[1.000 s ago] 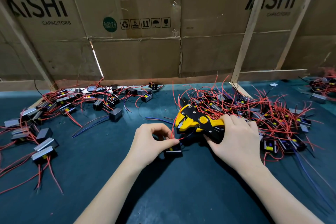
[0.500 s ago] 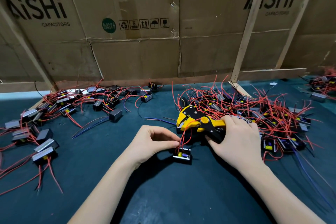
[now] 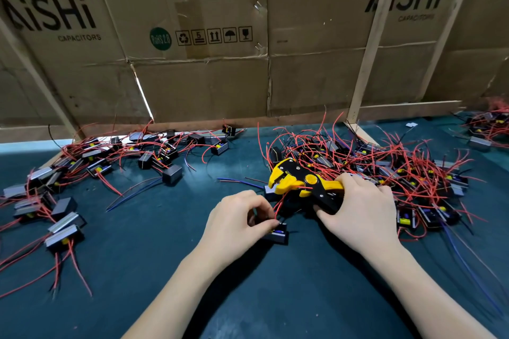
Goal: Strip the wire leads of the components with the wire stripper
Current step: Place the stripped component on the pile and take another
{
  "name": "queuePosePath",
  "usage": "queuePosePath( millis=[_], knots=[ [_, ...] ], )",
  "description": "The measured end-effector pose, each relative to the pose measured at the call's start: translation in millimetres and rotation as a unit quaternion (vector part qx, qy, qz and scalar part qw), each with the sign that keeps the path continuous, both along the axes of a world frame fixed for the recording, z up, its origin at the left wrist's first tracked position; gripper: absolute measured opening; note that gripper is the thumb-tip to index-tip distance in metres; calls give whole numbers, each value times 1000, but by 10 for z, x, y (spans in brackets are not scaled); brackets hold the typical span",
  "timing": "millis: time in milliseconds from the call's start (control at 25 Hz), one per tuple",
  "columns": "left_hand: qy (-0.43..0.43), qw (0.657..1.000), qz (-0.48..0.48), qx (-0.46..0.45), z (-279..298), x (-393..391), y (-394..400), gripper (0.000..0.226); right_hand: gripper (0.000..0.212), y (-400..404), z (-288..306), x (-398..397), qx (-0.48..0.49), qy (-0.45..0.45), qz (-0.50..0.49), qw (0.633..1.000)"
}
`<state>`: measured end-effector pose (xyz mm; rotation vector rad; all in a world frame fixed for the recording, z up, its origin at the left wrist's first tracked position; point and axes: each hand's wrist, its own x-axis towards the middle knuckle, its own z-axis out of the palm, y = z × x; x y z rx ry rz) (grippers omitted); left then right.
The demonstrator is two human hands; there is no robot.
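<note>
On green mat [image 3: 165,270], right hand [image 3: 360,217] aims wire stripper [image 3: 300,183] leftward, lengthwise.

Dark teal table [image 3: 165,270] against a cardboard wall [image 3: 209,85] braced by pale wooden battens [image 3: 369,63].

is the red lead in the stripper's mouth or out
In: the red lead runs from the left hand up into the wire stripper head.

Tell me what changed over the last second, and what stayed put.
The black component moved toward the person and now lies below the wire stripper; the left hand followed, pinching its red leads. The right hand keeps gripping the stripper's handles. The piles on the mat stayed as they were.
</note>
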<state>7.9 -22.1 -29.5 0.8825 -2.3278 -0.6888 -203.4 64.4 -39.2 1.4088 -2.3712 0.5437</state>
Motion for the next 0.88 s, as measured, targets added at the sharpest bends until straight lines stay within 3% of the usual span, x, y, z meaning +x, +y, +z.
queuePosePath(
  millis=[200, 320, 520, 680, 880],
  knots=[
    [-41, 997, 55, -46, 26, 26, -41, 8, 47, 28, 108, -38, -50, -94, -3, 994],
    [-13, 995, 84, -49, 32, 58, -75, 7, 41, 48, 151, -63, -87, -123, 22, 988],
    [16, 993, 91, -73, 48, 89, -111, 8, 41, 30, 99, -4, -77, -83, 78, 990],
    [103, 994, 38, -26, 64, 66, -89, 6, 43, 3, 42, 17, -59, -56, 67, 994],
    [133, 987, 22, 86, 52, 73, -109, 10, 45, -2, 27, -12, -47, -27, 28, 998]
  ],
)
